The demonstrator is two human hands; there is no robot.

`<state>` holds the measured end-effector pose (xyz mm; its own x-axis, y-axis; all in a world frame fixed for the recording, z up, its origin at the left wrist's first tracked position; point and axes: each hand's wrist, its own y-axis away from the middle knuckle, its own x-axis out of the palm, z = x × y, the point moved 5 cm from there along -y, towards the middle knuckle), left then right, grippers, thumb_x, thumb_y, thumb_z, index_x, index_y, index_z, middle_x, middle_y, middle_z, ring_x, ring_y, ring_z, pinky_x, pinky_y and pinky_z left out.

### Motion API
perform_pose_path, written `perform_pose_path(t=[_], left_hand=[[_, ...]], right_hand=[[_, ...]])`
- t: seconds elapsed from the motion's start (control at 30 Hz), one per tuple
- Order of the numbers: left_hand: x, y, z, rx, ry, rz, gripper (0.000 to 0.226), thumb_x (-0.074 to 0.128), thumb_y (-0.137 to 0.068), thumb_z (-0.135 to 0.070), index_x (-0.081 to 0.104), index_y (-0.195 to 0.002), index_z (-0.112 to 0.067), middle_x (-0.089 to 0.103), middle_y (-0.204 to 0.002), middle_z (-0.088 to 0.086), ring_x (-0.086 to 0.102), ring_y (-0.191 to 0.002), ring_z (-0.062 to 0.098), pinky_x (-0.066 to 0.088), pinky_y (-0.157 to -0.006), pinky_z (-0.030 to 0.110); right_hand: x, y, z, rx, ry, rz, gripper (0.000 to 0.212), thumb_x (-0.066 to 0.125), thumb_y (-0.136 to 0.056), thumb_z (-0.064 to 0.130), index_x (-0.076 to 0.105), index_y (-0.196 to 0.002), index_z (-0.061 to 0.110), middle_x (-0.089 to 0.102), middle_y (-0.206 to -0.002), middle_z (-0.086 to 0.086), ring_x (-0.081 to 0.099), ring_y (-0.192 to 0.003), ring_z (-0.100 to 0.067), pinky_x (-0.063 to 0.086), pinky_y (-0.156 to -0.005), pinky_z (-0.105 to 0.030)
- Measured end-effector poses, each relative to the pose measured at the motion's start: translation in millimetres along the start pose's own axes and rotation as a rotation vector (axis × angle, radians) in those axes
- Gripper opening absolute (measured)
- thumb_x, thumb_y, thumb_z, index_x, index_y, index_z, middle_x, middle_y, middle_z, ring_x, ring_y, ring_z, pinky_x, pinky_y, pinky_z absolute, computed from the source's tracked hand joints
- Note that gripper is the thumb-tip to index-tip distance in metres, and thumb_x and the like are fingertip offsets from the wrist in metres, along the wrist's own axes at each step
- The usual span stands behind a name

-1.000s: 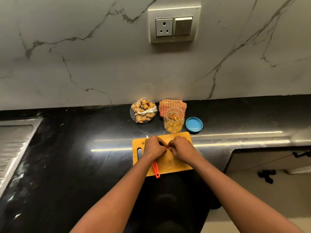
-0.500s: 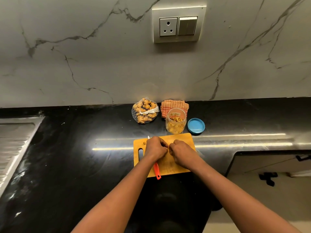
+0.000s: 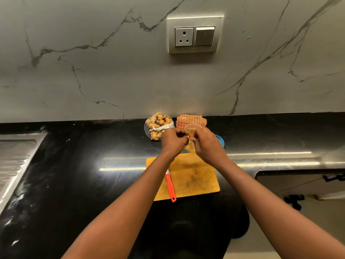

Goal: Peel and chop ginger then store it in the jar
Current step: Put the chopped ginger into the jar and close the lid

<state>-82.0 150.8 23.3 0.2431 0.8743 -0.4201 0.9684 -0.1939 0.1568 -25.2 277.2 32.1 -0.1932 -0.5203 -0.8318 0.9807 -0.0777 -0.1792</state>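
Observation:
Both my hands are raised together over the mouth of the clear jar (image 3: 189,147), which stands behind the yellow cutting board (image 3: 196,180) and is mostly hidden by them. My left hand (image 3: 173,140) and my right hand (image 3: 207,143) have curled fingers. Between their fingertips they pinch yellow chopped ginger (image 3: 190,135). The jar holds ginger pieces. An orange-handled knife (image 3: 170,186) lies on the left part of the board, its blade under my left forearm. A net bag of whole ginger (image 3: 157,125) sits at the back by the wall.
The jar's blue lid (image 3: 220,141) lies to the right of the jar, half hidden by my right hand. A folded orange checked cloth (image 3: 190,119) is behind the jar. A steel sink drainer (image 3: 15,161) is at the far left. The black counter (image 3: 84,174) ends at the right.
Both hands lifted off the cutting board and moved away from me to above the jar, carrying chopped ginger. The board now shows bare, and the knife has stayed in place.

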Motion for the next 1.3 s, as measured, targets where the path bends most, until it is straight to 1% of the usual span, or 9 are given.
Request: perform_pose_path(t=[0.1,0.27,0.37,0.53,0.67,0.9,1.1,1.17,1.3], left_hand=[[-4.8,-16.3,-17.1,0.055,-0.052,-0.014,0.013,0.078,-0.078,-0.012,0.077,-0.09,-0.017,0.074,-0.085,-0.002,0.07,-0.079,0.011,0.059,-0.079,0.036],[-5.7,-30.3,-26.8,0.114,-0.221,0.002,0.014,0.073,-0.081,-0.009,0.078,-0.093,-0.015,0.074,-0.094,-0.001,0.066,-0.087,0.009,0.056,-0.084,0.03],[-2.2,-32.1,-27.6,0.137,-0.279,0.027,0.016,0.073,-0.081,-0.008,0.077,-0.095,-0.015,0.074,-0.096,-0.001,0.066,-0.089,0.01,0.055,-0.085,0.029],[3.1,-32.5,-26.7,0.182,-0.301,0.03,0.017,0.073,-0.08,-0.006,0.077,-0.094,-0.014,0.074,-0.093,0.0,0.067,-0.084,0.01,0.056,-0.083,0.03],[3.0,-32.1,-28.1,0.201,-0.291,0.021,0.018,0.072,-0.079,-0.005,0.077,-0.094,-0.013,0.074,-0.09,0.0,0.067,-0.082,0.009,0.056,-0.082,0.027],[2.7,-31.5,-28.5,0.217,-0.278,0.009,0.016,0.074,-0.081,-0.008,0.077,-0.096,-0.014,0.074,-0.092,-0.001,0.066,-0.082,0.007,0.055,-0.081,0.026],[2.1,-31.5,-30.5,0.252,-0.255,-0.015,0.017,0.074,-0.082,-0.014,0.076,-0.099,-0.014,0.074,-0.092,-0.001,0.066,-0.079,0.006,0.057,-0.079,0.025],[3.0,-30.4,-29.9,0.271,-0.242,-0.028,0.02,0.073,-0.083,-0.015,0.075,-0.102,-0.013,0.074,-0.095,0.0,0.066,-0.079,0.006,0.058,-0.079,0.027],[2.3,-24.5,-17.4,0.313,-0.22,-0.144,0.032,0.074,-0.083,-0.026,0.071,-0.113,-0.015,0.073,-0.101,0.0,0.065,-0.081,0.008,0.058,-0.076,0.029]], right_hand=[[-14.0,-24.1,-7.1,0.019,0.068,-0.022,0.009,0.054,-0.097,0.013,0.057,-0.097,0.005,0.055,-0.093,-0.012,0.05,-0.081,-0.022,0.04,-0.067,-0.032],[-13.6,-44.2,-12.7,0.02,0.178,0.055,0.011,0.053,-0.098,0.013,0.062,-0.1,0.007,0.05,-0.092,-0.003,0.045,-0.082,-0.015,0.035,-0.071,-0.026],[-10.9,-49.4,-14.2,0.018,0.219,0.072,0.008,0.058,-0.094,0.012,0.065,-0.094,0.008,0.06,-0.091,-0.006,0.051,-0.081,-0.017,0.043,-0.07,-0.028],[-8.6,-50.4,-17.5,0.028,0.187,0.068,0.005,0.061,-0.092,0.011,0.067,-0.093,0.01,0.059,-0.088,-0.003,0.058,-0.083,-0.019,0.047,-0.071,-0.027],[-7.7,-49.3,-15.9,-0.003,0.16,0.098,0.018,0.062,-0.091,0.007,0.073,-0.104,0.012,0.069,-0.097,-0.006,0.063,-0.087,-0.019,0.057,-0.077,-0.033],[-23.0,-48.3,-21.6,0.053,0.068,-0.014,0.008,0.068,-0.09,0.015,0.071,-0.097,0.012,0.068,-0.092,-0.004,0.06,-0.082,-0.015,0.052,-0.074,-0.029],[-40.3,-40.8,-56.4,0.18,0.039,-0.116,0.019,0.06,-0.091,0.01,0.069,-0.109,0.011,0.068,-0.101,-0.007,0.063,-0.092,-0.022,0.056,-0.081,-0.038],[-38.0,-36.1,-72.3,0.263,0.063,-0.052,0.028,0.066,-0.089,0.011,0.066,-0.116,0.012,0.066,-0.108,-0.007,0.063,-0.099,-0.023,0.055,-0.086,-0.038],[-16.0,-24.7,-99.7,0.41,0.195,0.205,0.065,0.08,-0.08,0.03,0.051,-0.138,0.018,0.056,-0.13,-0.009,0.055,-0.119,-0.027,0.05,-0.096,-0.04]])
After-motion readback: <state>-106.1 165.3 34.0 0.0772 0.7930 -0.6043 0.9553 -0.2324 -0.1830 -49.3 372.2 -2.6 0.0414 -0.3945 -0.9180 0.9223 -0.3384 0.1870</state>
